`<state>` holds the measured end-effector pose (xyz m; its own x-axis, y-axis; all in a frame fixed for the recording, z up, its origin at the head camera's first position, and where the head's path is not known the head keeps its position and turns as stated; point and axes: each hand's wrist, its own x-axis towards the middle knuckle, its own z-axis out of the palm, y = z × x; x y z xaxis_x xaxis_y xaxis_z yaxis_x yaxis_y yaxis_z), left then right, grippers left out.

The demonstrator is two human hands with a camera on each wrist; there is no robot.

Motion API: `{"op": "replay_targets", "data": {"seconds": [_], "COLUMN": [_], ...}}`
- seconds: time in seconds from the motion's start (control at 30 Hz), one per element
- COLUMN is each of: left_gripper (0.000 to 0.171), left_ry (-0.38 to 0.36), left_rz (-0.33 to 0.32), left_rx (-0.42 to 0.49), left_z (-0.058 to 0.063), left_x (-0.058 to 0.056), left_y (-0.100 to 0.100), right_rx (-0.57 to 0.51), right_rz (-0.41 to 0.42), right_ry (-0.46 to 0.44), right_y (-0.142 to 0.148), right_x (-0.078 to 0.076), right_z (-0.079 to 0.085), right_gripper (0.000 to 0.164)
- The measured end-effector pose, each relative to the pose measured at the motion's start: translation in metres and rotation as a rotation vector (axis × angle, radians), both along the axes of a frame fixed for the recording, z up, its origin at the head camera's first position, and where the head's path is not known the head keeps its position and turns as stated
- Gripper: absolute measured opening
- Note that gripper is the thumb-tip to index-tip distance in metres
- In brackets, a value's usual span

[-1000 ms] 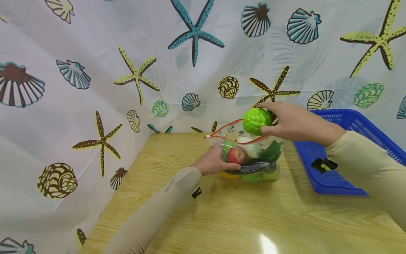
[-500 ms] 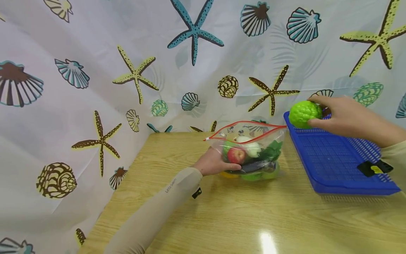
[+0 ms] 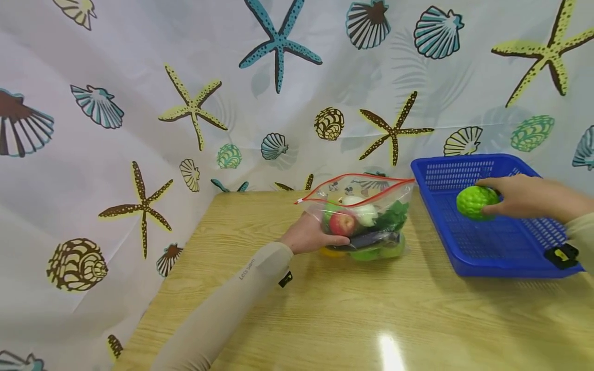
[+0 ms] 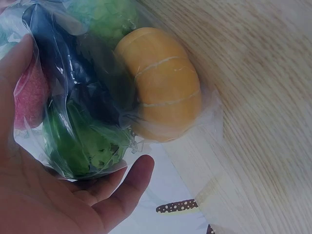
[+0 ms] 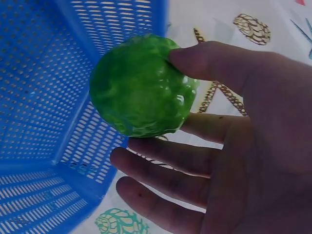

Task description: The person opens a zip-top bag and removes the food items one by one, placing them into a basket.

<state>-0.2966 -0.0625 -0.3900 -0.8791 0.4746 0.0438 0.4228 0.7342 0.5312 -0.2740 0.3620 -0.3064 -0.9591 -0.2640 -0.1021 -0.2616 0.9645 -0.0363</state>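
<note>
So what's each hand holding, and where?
The right hand pinches a green fruit by its side; the left hand grips a clear bag by its side.

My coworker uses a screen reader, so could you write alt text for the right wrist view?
The right hand holds a bumpy, round green fruit. A blue perforated basket fills the picture's left side, and a white sheet printed with shells shows behind.

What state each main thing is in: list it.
Zip bag: mouth unzipped and gaping, partly filled.
Green fruit: held in the right hand.
Blue basket: upright, open-topped.
Left hand: grips the bag.
Red apple: inside the bag.
Orange pumpkin: inside the bag.
Dark eggplant: inside the bag.
</note>
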Motion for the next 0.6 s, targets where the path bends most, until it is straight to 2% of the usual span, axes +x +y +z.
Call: {"op": "replay_targets", "data": {"seconds": [0.13,0.33,0.53,0.6], "left_gripper": [0.081,0.087,0.085,0.086], "left_ry": [-0.001,-0.006,-0.001,0.003], "left_rz": [-0.016,-0.012,-0.02,-0.017], "left_rx": [0.014,-0.002,0.004,0.005], "left_z": [0.001,0.002,0.002,0.002], "left_x": [-0.001,0.0,-0.001,-0.001], "left_y": [0.0,0.0,-0.001,-0.001], "right_rx": [-0.004,-0.008,-0.02,-0.032], "right_rz": [0.031,0.055,0.071,0.078], "right_ry": [-0.035,-0.057,0.034,0.076], "right_y": [0.002,-0.004,-0.022,-0.033], "right_x": [0.002,0.006,0.008,0.011], "right_z": [-0.007,-0.005,0.008,0.014], "right_gripper": [0.075,0.076,0.065,0.057]}}
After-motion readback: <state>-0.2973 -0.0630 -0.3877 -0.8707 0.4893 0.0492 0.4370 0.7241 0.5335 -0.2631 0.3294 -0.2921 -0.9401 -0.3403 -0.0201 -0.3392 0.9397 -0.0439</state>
